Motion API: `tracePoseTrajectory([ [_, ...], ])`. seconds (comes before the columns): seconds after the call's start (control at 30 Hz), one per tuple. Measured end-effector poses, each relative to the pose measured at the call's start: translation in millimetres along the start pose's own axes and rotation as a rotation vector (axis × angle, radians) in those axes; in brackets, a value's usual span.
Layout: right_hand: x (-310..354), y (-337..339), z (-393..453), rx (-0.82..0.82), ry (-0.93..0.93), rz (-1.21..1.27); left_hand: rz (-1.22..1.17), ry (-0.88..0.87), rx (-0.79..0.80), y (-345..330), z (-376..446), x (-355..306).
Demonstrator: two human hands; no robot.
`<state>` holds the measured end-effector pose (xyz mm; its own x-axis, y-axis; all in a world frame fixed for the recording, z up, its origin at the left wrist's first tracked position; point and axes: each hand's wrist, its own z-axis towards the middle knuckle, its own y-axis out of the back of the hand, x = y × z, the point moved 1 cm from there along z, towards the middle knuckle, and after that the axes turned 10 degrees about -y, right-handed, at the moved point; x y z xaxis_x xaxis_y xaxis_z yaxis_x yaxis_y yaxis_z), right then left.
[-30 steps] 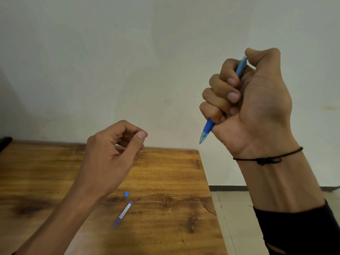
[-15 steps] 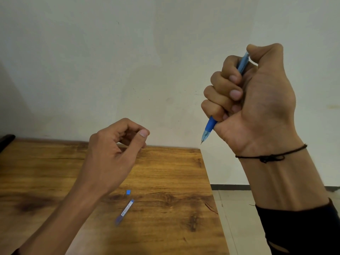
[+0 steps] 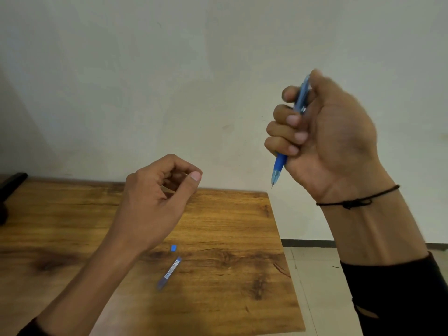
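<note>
Okay, right hand (image 3: 334,141) up high in front of the plain pale wall (image 3: 169,81), forearm near vertical, back of the hand toward us. Its fingers (image 3: 288,118) are wrapped tight round a blue pen (image 3: 280,163). The pen has a translucent light-blue barrel, a solid darker blue grip and a clear cone that narrows to a fine metal point. It sits in the fist tilted slightly off upright, tip down and poking out below the little finger, top end tucked behind the thumb. The hand is a bit blurred. A thin black thread bracelet (image 3: 356,202) with a knot circles that wrist, above a black sleeve (image 3: 400,299).

Left hand (image 3: 155,202) is lower, hovering over the table (image 3: 230,238), arm reaching in from bottom left. Its fingers are curled inward with the thumb tip up near the index. I can't tell whether anything tiny sits in that pinch.

Down on the table, which has a warm brown wood grain with dark knots and a matte surface, lies a slim bluish tube with a white label (image 3: 169,272), set on a diagonal. Just beyond its far end is a small square blue cap (image 3: 173,248), lying apart from it. A dark rounded object (image 3: 12,187) sits at the far left edge. Pale floor tiles (image 3: 322,287) show to the table's right.
</note>
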<state>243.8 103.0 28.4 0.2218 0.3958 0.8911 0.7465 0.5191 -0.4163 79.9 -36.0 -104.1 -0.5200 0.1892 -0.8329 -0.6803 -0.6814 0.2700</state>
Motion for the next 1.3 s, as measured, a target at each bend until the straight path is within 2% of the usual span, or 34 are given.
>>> tracePoseTrajectory([
  [0.33, -89, 69, 46, -0.378, -0.083, -0.753, 0.148, 0.148, 0.158, -2, -7, 35],
  [0.5, -151, 107, 69, -0.526, -0.149, -0.939, 0.323, 0.201, 0.302, -7, -12, 61],
  [0.7, -203, 126, 84, -0.483, -0.264, -1.155, 0.624, 0.284, 0.603, -17, -25, 80],
  [0.97, -212, 126, 85, -0.433, -0.308, -1.220, 0.851, 0.373, 0.859, -20, -38, 88],
  [1.17, -210, 128, 86, -0.535, -0.174, -1.339, 1.013, 0.361, 0.908, -27, -56, 87],
  [1.3, -222, 105, 84, -0.432, -0.033, -1.348, 0.970, 0.337, 0.819, -33, -68, 94],
])
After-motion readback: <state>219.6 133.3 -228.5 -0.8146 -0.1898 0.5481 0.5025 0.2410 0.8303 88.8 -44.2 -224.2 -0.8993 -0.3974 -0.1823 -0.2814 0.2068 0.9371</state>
